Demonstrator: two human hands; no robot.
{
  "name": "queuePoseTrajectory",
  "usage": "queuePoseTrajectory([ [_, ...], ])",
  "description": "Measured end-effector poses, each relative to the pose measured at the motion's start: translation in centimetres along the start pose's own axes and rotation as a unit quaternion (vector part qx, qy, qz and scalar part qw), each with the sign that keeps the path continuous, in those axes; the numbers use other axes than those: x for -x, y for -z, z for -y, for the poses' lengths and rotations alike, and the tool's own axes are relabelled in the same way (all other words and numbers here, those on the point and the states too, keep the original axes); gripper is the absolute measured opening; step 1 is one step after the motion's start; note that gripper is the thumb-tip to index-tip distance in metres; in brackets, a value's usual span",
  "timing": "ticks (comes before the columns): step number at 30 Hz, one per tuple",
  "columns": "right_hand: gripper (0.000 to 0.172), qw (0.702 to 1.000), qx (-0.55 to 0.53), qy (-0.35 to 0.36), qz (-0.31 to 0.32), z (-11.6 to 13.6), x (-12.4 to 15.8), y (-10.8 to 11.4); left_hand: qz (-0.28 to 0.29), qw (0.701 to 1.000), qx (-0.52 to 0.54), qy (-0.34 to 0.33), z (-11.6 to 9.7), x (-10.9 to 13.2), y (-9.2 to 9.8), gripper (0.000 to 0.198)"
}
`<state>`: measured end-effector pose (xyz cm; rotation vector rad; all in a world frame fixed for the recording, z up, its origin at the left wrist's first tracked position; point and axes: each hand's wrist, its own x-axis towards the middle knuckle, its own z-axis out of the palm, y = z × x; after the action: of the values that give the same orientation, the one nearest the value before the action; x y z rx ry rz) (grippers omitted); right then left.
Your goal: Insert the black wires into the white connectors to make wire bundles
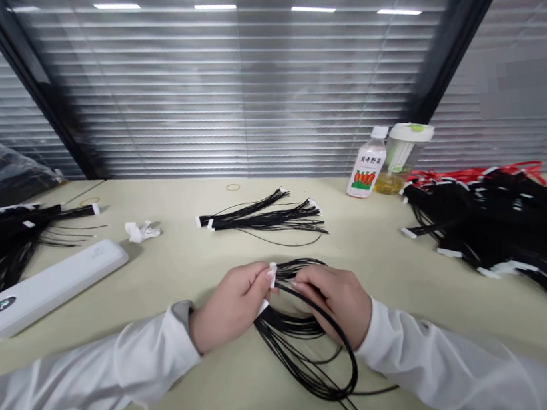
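My left hand (pixel 234 306) is closed, thumb and fingers pinching a small white connector (pixel 273 272). From it runs a looped bundle of black wires (pixel 303 372), whose loose ends reach toward the near side of the table. My right hand (pixel 341 300) is closed on the wires just right of the connector; its fingertips are partly hidden behind the strands. A second white piece (pixel 263 306) shows under my left fingers. Beyond my hands lie two short black wire bundles (pixel 265 219) with white connectors at their ends.
A white power bank (pixel 55 287) and crumpled tissue (pixel 142 231) lie left, beside a black wire pile (pixel 6 240). At the back right stand a labelled bottle (pixel 367 164) and a lidded cup (pixel 405 154). More wire bundles (pixel 501 215) heap on the right, red wires (pixel 476 174) behind.
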<state>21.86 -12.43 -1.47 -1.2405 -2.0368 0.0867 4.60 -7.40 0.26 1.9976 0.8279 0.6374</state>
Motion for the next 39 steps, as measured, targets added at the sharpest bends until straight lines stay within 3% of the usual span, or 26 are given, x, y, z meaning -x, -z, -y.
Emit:
queuePoseTrajectory([
  [21, 0.015, 1.000, 0.007, 0.023, -0.001, 0.03, 0.08, 0.22, 0.002, 1.000, 0.015, 0.014, 0.02, 0.01, -0.01, 0.036],
  [39, 0.016, 0.998, 0.012, 0.060, -0.004, 0.00, 0.05, 0.01, 0.011, 0.999, -0.032, 0.015, -0.01, -0.13, -0.08, 0.036],
])
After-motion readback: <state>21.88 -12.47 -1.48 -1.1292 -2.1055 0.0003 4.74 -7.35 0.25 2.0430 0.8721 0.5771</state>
